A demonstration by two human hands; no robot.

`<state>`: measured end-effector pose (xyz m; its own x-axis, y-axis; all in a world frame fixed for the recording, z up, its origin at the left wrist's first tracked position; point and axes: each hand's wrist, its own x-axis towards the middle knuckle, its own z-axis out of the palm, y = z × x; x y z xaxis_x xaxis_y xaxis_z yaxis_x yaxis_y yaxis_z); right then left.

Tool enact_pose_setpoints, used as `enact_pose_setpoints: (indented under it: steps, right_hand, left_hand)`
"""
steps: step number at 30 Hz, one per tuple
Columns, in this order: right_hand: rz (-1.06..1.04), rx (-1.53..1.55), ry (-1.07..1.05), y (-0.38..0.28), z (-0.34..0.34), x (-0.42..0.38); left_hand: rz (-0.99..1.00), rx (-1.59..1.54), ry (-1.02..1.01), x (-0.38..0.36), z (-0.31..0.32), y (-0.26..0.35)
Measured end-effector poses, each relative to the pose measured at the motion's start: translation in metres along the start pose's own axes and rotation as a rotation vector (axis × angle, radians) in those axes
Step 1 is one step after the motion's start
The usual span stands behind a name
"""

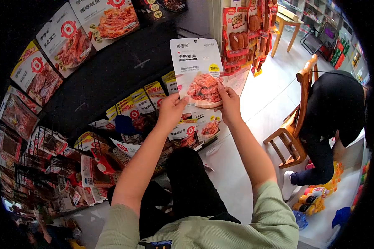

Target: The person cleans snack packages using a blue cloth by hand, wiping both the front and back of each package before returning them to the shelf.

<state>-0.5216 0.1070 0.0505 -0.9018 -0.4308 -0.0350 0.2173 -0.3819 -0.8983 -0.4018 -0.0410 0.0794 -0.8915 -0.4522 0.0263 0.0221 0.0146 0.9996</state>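
Note:
A white snack pouch [195, 62] with Chinese lettering, a picture of shredded reddish food and a hang hole at its top is held up in front of me. My left hand [172, 110] grips its lower left edge, thumb on the front. On the lower right edge, my right hand [230, 101] pinches it the same way. Just below and behind the pouch, similar hanging packets [187, 130] show on the rack. Fingers behind the pouch are hidden.
Packaged snacks [70, 45] hang on a black display rack [108, 74] at left. Sausage packs [236, 35] hang beyond the pouch. A person [334, 108] bends beside a wooden chair [295, 133] at right, near drink bottles [313, 201] on the floor.

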Motion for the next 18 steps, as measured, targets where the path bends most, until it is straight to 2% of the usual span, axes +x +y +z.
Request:
enact_pose_setpoints:
  steps: [1,3,6,12,17,18]
  right_hand:
    - [0.003,-0.012,-0.007,0.004,0.000,-0.003]
    - [0.034,0.209,0.056,0.012,0.000,-0.008]
    - [0.018,0.282,0.085,0.033,-0.006,-0.003]
    - [-0.032,0.243,0.007,0.035,0.009,0.020]
    - [-0.050,0.167,0.013,0.036,0.029,0.060]
    - [-0.043,0.152,0.011,0.033,0.035,0.067]
  left_hand:
    - [-0.013,-0.042,0.014,0.001,0.001,-0.003]
    - [-0.025,-0.093,0.037,0.003,0.004,-0.007]
    - [-0.044,-0.080,0.059,0.006,0.008,-0.012]
    - [0.000,-0.156,0.073,0.023,0.003,-0.015]
    - [0.020,-0.129,0.161,0.049,-0.008,-0.006]
    - [0.020,-0.101,0.119,0.061,-0.016,-0.011]
